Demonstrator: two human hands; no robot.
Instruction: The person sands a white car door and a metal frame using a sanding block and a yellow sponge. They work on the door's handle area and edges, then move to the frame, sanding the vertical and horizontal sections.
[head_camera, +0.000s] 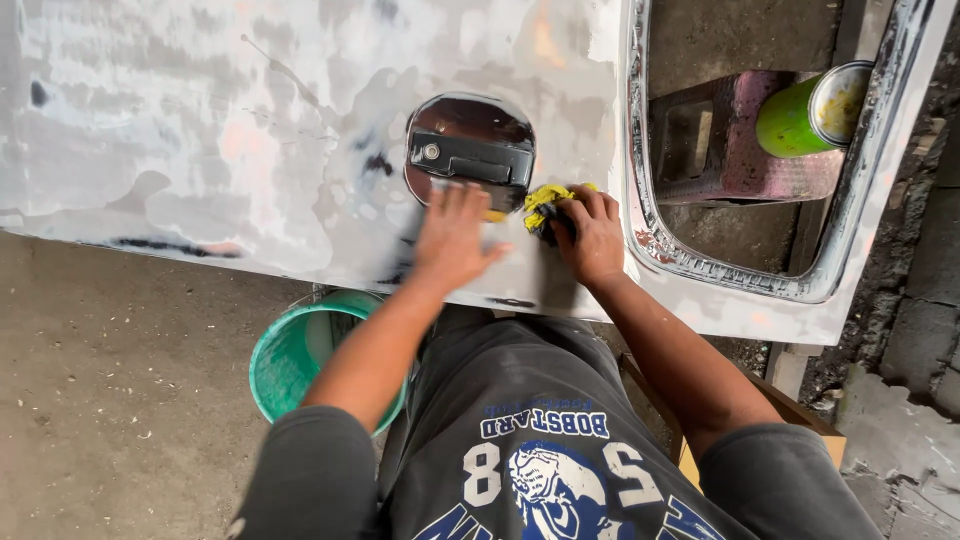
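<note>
A car door panel (250, 130), sanded down to patchy grey and white filler, lies flat across the person's lap area, its window opening off to the right. The left hand (452, 240) is spread wide and flat on the panel just below the round handle recess (470, 150), fingers pointing up toward the black door handle (475, 160) set in it; the hand looks a little blurred. The right hand (592, 238) sits just beside it to the right, curled tight around a yellow pad (545, 200) with something dark underneath, pressing it against the panel at the lower right edge of the recess. The two hands are close together but not touching. Beneath the near edge of the panel, on the dirt floor, stands a green bucket (290, 355), partly hidden by the left forearm. Through the window opening a purple-stained stool (750, 150) shows, with a green can (810, 110) lying on it. The person wears a dark grey shirt with blue and white print. To the lower right, the corner of a cardboard box (800, 415) peeks out behind the right arm.
</note>
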